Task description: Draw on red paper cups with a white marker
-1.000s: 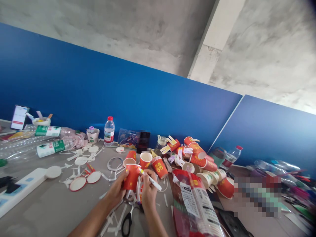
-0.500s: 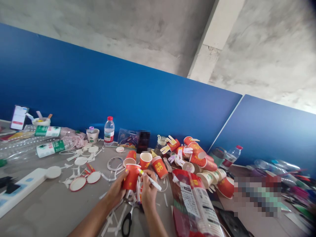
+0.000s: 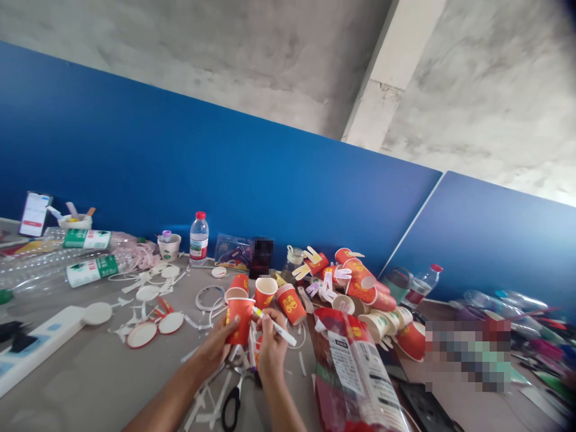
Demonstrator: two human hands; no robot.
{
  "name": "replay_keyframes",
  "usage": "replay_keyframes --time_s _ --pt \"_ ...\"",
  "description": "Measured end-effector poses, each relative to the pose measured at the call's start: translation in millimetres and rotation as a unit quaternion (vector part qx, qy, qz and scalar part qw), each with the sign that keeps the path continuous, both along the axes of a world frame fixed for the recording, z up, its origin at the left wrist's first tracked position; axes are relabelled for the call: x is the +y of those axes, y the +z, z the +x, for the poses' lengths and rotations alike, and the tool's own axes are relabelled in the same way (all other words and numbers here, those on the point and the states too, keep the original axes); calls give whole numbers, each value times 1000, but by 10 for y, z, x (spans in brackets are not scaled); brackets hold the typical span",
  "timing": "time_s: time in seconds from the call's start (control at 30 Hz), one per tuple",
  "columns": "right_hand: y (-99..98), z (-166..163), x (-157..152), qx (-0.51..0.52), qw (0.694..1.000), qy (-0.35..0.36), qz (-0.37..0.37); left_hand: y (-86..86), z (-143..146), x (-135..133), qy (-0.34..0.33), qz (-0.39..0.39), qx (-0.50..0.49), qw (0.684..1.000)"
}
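Note:
My left hand point(image 3: 215, 350) is wrapped round a red paper cup point(image 3: 240, 321) held upright just above the table. My right hand point(image 3: 272, 354) grips a white marker point(image 3: 275, 327) whose yellow tip touches the cup's right side near the rim. Black-handled scissors point(image 3: 234, 401) lie on the table below both hands, among white paper strips. More red cups point(image 3: 265, 292) stand right behind the held one.
A pile of cut red cups point(image 3: 360, 288) lies to the right, with a red plastic cup sleeve point(image 3: 355, 372) in front. Paper discs and rings point(image 3: 153, 318) scatter left. A water bottle point(image 3: 198, 238) stands by the blue partition; a power strip point(image 3: 36, 345) at far left.
The cup has turned slightly in my left hand and risen a little. Both hands stay in nearly the same place, marker tip still at the cup.

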State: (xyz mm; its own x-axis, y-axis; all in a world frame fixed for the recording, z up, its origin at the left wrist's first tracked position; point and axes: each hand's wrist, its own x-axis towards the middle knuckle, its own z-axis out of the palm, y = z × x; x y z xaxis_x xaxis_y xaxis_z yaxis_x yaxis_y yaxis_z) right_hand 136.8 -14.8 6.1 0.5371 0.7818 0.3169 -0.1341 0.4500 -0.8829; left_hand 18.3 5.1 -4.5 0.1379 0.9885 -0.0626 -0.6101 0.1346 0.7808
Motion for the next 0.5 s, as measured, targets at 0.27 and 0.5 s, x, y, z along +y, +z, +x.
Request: replay_keyframes --time_s 0.27,0.5 --pt "-36 -9 18 3 1000 1 -2 -85 -8 42 0 -41 -29 999" --pt "-80 21 27 -41 999 0 21 -17 -4 21 -21 -43 -29 998"
